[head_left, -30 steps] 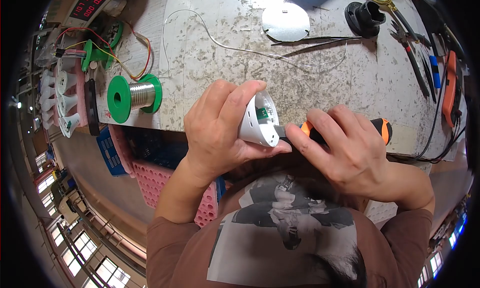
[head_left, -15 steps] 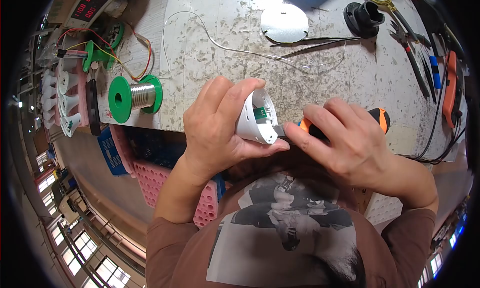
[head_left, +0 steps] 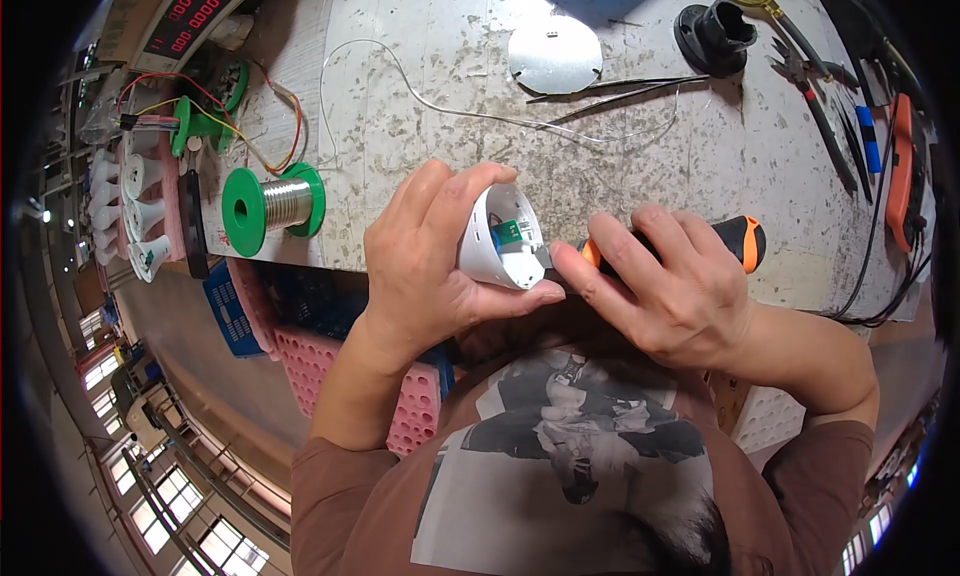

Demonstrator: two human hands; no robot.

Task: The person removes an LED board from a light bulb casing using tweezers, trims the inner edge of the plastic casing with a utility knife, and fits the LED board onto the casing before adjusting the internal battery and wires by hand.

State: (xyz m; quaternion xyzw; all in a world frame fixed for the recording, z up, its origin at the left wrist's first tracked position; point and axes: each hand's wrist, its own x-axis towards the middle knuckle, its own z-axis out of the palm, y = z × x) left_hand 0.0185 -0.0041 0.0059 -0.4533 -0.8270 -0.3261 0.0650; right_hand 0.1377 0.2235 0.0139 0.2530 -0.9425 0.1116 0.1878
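Observation:
My left hand (head_left: 418, 261) is wrapped round a white cone-shaped plastic housing (head_left: 487, 261), its wide open end facing right. Inside the housing a small green circuit board (head_left: 509, 232) shows. My right hand (head_left: 665, 281) is closed on a tool with a black-and-orange handle (head_left: 750, 244). A short flat metal blade (head_left: 545, 258) sticks out past the fingers and meets the lower rim of the housing; whether it cuts or only touches cannot be seen.
A green spool of solder wire (head_left: 275, 210) stands left, near more white housings (head_left: 147, 216). Behind lie a round metal plate (head_left: 555, 54), tweezers (head_left: 620, 94) and a black socket-like part (head_left: 715, 38). Pliers (head_left: 812, 106) and an orange-cased meter (head_left: 902, 171) are at right.
Both hands have shifted slightly left with the housing and the tool. The housing's opening now faces the camera more, showing more of the circuit board. The view has moved a little.

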